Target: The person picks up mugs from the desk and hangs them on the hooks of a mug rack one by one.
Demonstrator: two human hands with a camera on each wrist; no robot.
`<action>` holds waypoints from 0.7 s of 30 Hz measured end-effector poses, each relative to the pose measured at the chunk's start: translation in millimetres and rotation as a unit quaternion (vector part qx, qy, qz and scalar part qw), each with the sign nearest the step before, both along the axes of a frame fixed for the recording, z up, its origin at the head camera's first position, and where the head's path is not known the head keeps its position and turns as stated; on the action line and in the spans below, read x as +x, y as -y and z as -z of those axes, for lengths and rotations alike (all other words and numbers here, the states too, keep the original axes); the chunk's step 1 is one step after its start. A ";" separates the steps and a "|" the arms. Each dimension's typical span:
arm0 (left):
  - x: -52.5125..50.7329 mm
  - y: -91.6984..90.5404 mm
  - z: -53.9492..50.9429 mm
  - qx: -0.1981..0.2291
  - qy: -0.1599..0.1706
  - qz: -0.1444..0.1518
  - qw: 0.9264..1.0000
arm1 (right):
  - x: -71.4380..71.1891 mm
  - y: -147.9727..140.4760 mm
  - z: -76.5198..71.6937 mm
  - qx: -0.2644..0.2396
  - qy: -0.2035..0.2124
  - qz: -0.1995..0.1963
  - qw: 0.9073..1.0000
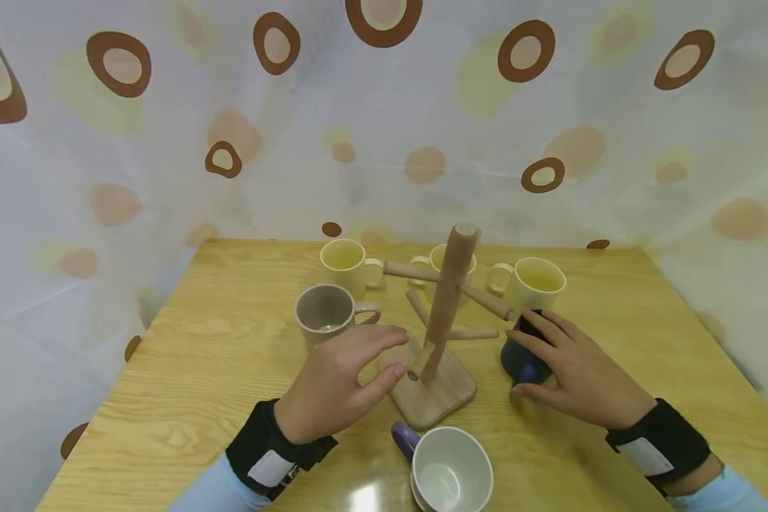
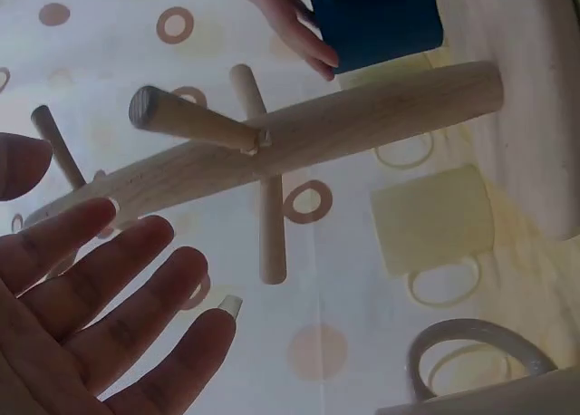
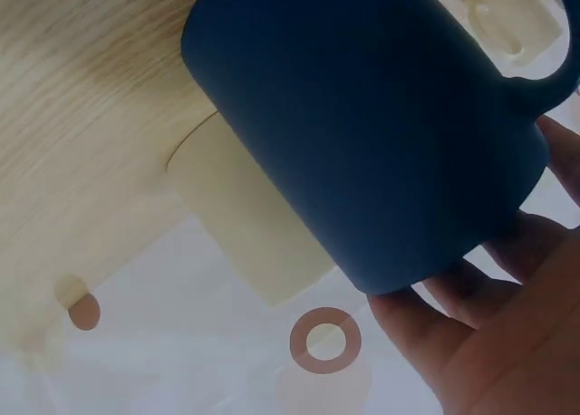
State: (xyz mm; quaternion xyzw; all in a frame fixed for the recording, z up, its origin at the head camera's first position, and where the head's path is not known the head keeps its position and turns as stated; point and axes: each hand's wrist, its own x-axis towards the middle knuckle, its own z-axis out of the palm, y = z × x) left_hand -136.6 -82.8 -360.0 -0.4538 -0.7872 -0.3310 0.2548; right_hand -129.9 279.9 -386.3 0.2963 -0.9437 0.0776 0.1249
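Observation:
A dark blue mug stands on the table to the right of a wooden mug rack. My right hand holds the mug from above by its rim, thumb on the near side and fingers over the far side. In the right wrist view the fingertips meet the rim of the blue mug, whose handle points away to the upper right. My left hand hovers beside the rack's left side, holding nothing. In the left wrist view its fingers are spread near the rack's post.
A grey mug stands behind my left hand. Pale yellow mugs line the table's back, one partly hidden by the rack. A white-lined mug with a purple handle sits at the near edge. Patterned cloth hangs behind.

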 end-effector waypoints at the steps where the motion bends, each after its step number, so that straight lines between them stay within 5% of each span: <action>1: 3.6 2.2 1.7 -0.009 0.003 0.016 1.000 | 0.8 0.8 0.9 -0.003 -0.005 -0.006 1.000; 4: 14.4 6.9 8.3 -0.047 0.035 0.069 0.996 | 4.8 4.8 2.7 -0.007 -0.014 -0.011 1.000; 8: 24.1 4.4 21.0 -0.108 0.108 0.119 0.981 | 14.9 13.5 -0.5 -0.024 -0.025 -0.013 0.999; 12: 26.7 -3.4 33.2 -0.168 0.158 0.128 0.965 | 28.6 27.9 -7.9 -0.068 -0.065 -0.060 0.994; 16: 24.7 -9.0 42.0 -0.195 0.209 0.118 0.951 | 47.8 51.7 -8.3 -0.113 -0.105 -0.137 0.978; 19: 23.5 -9.8 42.3 -0.184 0.253 0.116 0.943 | 67.1 70.5 -3.0 -0.115 -0.043 -0.162 0.979; 21: 24.2 -9.1 39.0 -0.172 0.267 0.115 0.941 | 79.5 81.8 2.1 -0.115 0.039 -0.154 0.981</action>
